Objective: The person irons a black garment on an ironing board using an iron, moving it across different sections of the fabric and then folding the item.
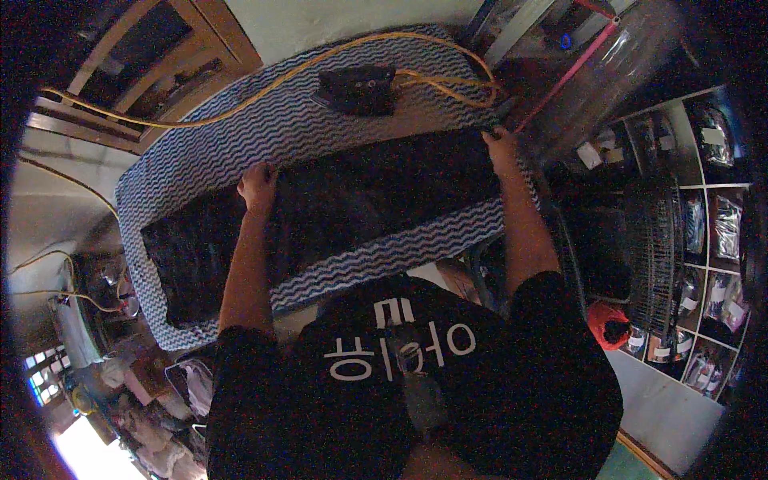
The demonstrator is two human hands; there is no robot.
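A long piece of dark cloth (372,186) lies spread across a padded board with a zigzag-patterned cover (222,141). At the cloth's far edge, left of its middle, my left hand (258,186) has its fingers curled on the fabric. My right hand (501,150) pinches the cloth near its far right corner. A dark clothes iron (358,90) rests on the cover beyond the cloth, between the two hands and touching neither. Its yellow cord (264,96) loops at the right and runs along the board's far side to the left.
A wooden chair or frame (204,42) stands at the far left. On the right are a wire rack (660,258) and white shelving (696,267) with wrapped packets. A pink pole (570,75) leans beyond my right hand. Piled cloths (150,426) lie at lower left.
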